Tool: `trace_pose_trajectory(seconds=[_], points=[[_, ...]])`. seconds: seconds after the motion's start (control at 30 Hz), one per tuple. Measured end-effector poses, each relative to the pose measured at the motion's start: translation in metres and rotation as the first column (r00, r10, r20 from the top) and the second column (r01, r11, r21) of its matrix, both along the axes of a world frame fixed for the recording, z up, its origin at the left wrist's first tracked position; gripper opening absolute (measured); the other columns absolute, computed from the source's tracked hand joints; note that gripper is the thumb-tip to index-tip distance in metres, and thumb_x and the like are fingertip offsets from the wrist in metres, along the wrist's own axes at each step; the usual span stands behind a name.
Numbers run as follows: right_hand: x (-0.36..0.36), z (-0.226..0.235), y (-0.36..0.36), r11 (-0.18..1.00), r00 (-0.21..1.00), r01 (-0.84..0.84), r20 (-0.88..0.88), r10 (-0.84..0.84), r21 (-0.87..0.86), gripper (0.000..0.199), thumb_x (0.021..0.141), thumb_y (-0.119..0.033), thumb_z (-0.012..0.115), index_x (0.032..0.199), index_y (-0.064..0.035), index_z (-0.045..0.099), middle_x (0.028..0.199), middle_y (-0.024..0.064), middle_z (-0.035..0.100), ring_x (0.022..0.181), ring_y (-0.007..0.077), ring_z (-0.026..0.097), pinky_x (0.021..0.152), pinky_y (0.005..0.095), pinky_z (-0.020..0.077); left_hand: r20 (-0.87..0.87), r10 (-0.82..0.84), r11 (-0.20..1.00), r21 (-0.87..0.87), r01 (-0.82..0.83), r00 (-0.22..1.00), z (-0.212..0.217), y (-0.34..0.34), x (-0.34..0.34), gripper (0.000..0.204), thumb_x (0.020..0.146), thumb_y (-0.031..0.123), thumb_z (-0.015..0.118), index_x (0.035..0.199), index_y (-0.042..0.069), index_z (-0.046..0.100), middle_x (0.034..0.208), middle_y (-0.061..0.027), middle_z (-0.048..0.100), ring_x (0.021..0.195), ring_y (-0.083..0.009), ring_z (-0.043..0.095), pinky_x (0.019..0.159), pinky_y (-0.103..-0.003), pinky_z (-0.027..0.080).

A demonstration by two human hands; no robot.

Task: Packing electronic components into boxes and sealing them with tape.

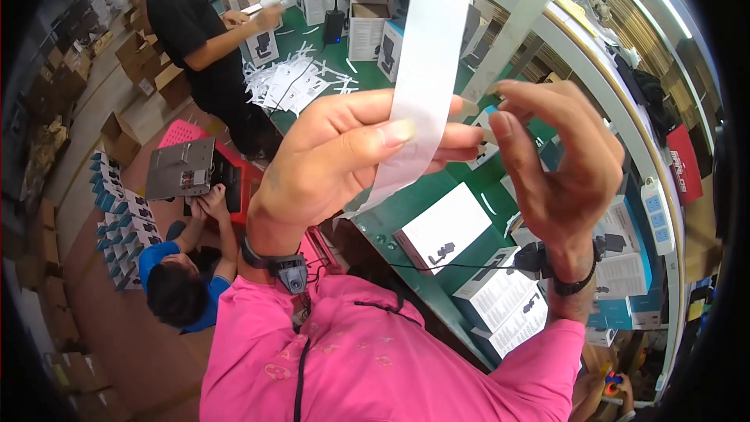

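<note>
Close before the camera, the left hand (344, 156) pinches a long white paper strip (426, 62) between thumb and fingers; the right hand (558, 160) nips its edge just beside; below lies the green worktop (406, 219) with white boxes (445, 230); farther off, a person in black (195, 31) handles paper

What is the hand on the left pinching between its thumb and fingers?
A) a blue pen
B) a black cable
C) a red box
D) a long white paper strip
D: the left hand pinches a long white paper strip that runs up and out of the top of the view, while the right hand reaches its fingertips toward the same strip.
</note>
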State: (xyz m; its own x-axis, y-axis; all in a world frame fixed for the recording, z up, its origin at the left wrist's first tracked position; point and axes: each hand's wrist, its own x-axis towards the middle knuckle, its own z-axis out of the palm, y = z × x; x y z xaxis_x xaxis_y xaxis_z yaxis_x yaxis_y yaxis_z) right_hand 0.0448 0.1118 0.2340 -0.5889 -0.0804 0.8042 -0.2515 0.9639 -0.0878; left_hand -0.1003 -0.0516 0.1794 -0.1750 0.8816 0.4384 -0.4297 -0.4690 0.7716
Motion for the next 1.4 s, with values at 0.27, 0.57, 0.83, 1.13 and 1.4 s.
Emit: trace_pose_trajectory(seconds=[0.27,0.57,0.83,1.13,1.4], points=[[-0.019,0.018,0.001,0.927,0.986,-0.107,-0.085,0.147,0.359,0.038,0.07,0.002,0.076,0.106,0.002,0.067,0.09,0.0147,0.066,0.077,0.0247,0.064,0.065,0.0318,0.0502,-0.083,0.088,0.996,0.014,-0.087,0.993,0.009,0.001,0.002,0.039,0.102,0.014,0.043,0.13,-0.012,0.047,0.118,-0.0214,0.062,0.111,-0.0237,0.061,0.098,-0.032,0.047],[-0.018,0.031,-0.009,0.891,0.984,-0.176,0.084,0.155,0.419,0.046,0.063,-0.008,0.079,0.106,0.0,0.068,0.087,0.0107,0.065,0.075,0.0244,0.062,0.062,0.0343,0.0475,-0.651,0.348,0.914,0.078,-0.397,0.674,0.028,-0.016,0.001,0.022,0.1,0.009,0.046,0.107,-0.007,0.06,0.091,-0.0106,0.067,0.082,-0.0123,0.063,0.074,-0.026,0.049],[-0.019,0.045,-0.022,0.807,0.99,-0.132,0.045,0.13,0.576,0.036,0.067,-0.009,0.074,0.1,0.0023,0.066,0.084,0.0117,0.067,0.07,0.0252,0.063,0.061,0.0354,0.0474,-0.846,0.509,0.803,0.4,-0.442,0.158,0.037,-0.007,-0.003,0.006,0.087,0.004,0.059,0.088,-0.001,0.062,0.071,-0.0188,0.058,0.062,-0.0371,0.058,0.054,-0.038,0.045],[0.009,0.017,0.017,0.814,0.997,-0.065,0.077,0.024,0.578,0.038,0.064,-0.004,0.077,0.101,0.0027,0.067,0.088,0.0141,0.068,0.075,0.0274,0.065,0.064,0.0332,0.0515,-0.944,0.287,0.907,0.214,-0.361,0.161,0.051,-0.001,-0.02,0.018,0.087,-0.005,0.054,0.102,-0.008,0.062,0.08,-0.0163,0.066,0.066,-0.0259,0.066,0.06,-0.032,0.05],[-0.012,0.001,0.024,0.858,0.992,-0.015,-0.102,0.079,0.513,0.041,0.063,-0.001,0.078,0.102,0.0029,0.068,0.091,0.0154,0.069,0.079,0.0288,0.066,0.066,0.032,0.0535,-0.695,0.423,0.868,0.126,-0.481,0.582,0.019,0.027,-0.007,0.027,0.09,0.01,0.053,0.104,-0.011,0.064,0.083,-0.0104,0.069,0.075,-0.0129,0.065,0.069,-0.024,0.049]])
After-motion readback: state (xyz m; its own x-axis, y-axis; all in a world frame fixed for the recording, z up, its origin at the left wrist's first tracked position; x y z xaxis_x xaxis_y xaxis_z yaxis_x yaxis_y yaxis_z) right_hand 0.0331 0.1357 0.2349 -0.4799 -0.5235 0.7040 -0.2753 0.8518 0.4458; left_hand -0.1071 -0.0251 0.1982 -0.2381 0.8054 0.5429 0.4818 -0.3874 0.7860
